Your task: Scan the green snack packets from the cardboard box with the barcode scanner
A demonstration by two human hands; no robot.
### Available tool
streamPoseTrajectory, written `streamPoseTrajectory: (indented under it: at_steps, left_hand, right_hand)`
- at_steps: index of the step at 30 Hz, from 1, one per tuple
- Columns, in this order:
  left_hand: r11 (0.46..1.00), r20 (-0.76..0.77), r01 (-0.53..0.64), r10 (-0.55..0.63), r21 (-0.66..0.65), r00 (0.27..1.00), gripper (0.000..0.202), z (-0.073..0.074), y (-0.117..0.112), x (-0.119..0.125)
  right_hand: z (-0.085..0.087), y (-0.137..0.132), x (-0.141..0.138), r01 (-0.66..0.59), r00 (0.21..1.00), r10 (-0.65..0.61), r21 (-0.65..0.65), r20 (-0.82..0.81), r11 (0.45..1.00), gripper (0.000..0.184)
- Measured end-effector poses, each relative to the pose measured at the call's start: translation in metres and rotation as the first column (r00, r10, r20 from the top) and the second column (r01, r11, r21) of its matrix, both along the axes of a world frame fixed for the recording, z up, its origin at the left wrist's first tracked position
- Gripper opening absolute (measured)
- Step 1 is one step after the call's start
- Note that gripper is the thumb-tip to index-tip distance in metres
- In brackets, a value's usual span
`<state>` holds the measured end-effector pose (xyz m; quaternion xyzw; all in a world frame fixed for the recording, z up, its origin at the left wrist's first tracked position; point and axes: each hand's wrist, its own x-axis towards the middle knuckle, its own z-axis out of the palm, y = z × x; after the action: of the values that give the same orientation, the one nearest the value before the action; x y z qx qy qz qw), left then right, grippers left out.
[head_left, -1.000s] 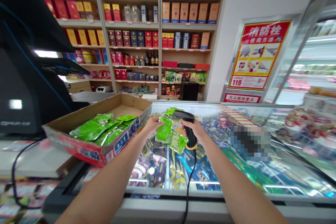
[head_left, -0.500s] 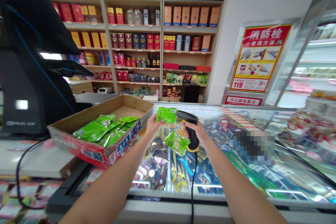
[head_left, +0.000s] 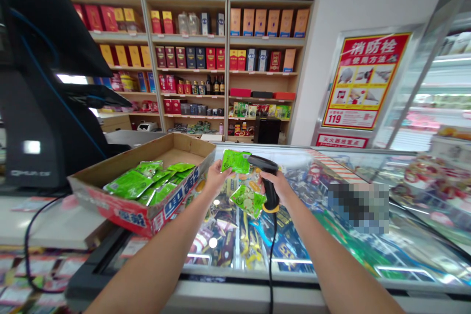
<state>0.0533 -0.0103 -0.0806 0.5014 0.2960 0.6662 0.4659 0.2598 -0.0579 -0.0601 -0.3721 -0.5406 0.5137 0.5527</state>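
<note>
My left hand [head_left: 214, 176] pinches a green snack packet [head_left: 235, 161] by its left edge and holds it up in front of the scanner's head. My right hand [head_left: 278, 186] is wrapped round the handle of a black corded barcode scanner [head_left: 265, 176]. A second green packet [head_left: 248, 199] hangs just below, against my right hand's fingers. Both hands hover over the glass lid of a chest freezer [head_left: 331, 216]. A cardboard box [head_left: 121, 206] with several more green packets [head_left: 147, 184] sits to the left of my left hand.
A black checkout terminal [head_left: 40, 108] stands at the far left with a cable trailing down. Shelves of boxed goods [head_left: 221, 54] line the back wall. A red fire-hydrant poster [head_left: 362, 78] hangs right of them. The scanner's cord [head_left: 271, 265] drops toward me.
My left hand lifted the green packet from the pile on the glass up to the scanner's head. The second packet stayed by my right hand. The view shifted slightly.
</note>
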Motion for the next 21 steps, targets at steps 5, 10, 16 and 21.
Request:
streamPoseTrajectory:
  at_steps: [5,10,16,21]
  left_hand:
    - [0.991,0.084,-0.136,0.134,0.013,0.987,0.042,0.002,0.001,-0.001]
    - [0.903,0.244,-0.429,0.412,0.016,0.878,0.034,0.022,0.004,-0.011]
    - [0.784,0.455,-0.616,0.575,-0.07,0.68,0.036,0.05,0.001,-0.043]
    - [0.687,0.578,-0.69,0.666,-0.228,0.472,0.032,0.047,-0.008,-0.081]
  right_hand:
    - [-0.003,0.0,-0.007,0.008,1.0,-0.008,0.008,0.017,1.0,0.026]
    - [0.016,-0.003,-0.035,-0.061,0.995,0.057,0.052,0.077,0.997,0.026]
    - [0.049,-0.005,-0.09,-0.183,0.97,0.16,0.118,0.181,0.976,0.021]
    - [0.054,-0.009,-0.13,-0.272,0.947,0.245,0.111,0.205,0.956,0.023]
